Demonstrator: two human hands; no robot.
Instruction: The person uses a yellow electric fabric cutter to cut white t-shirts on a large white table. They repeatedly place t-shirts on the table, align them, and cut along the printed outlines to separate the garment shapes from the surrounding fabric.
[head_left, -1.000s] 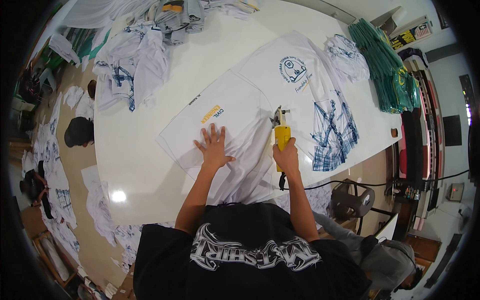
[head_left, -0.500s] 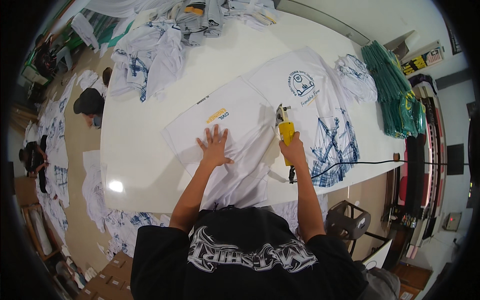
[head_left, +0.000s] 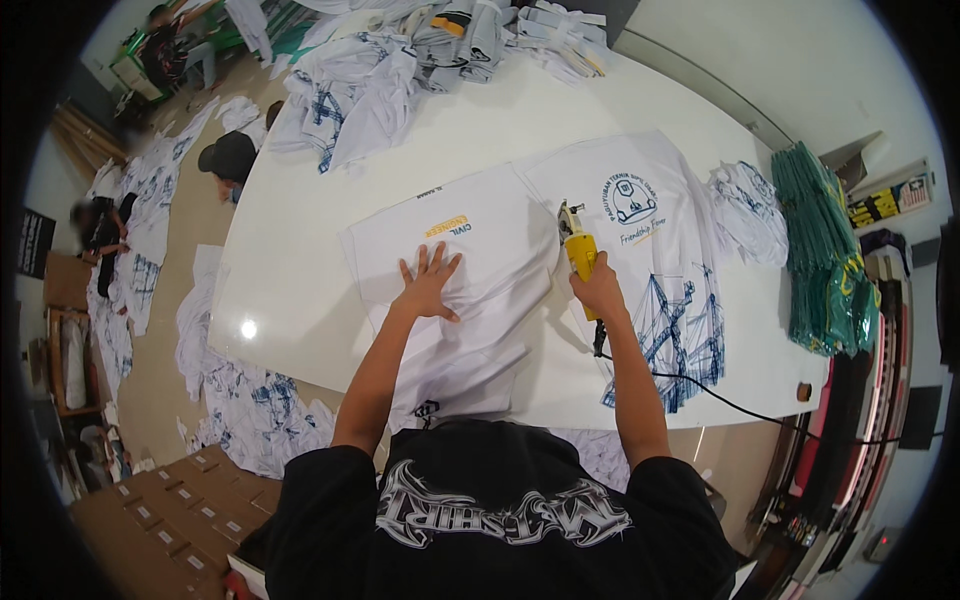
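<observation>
One printed white fabric panel [head_left: 495,240] is pinned to the table [head_left: 285,300] by the splayed left hand [head_left: 430,286], yellow electric cutter [head_left: 580,252] gripped in the right hand [head_left: 598,290], cutting seemingly underway, steady guidance called for.

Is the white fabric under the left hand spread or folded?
Spread out, though creased: the white fabric lies print up on the table, the left hand splayed over it.

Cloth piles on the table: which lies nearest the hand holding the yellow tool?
The small blue-printed white pile, just left of the green stack, which is farther from the right hand; the others lie across the table.
</observation>
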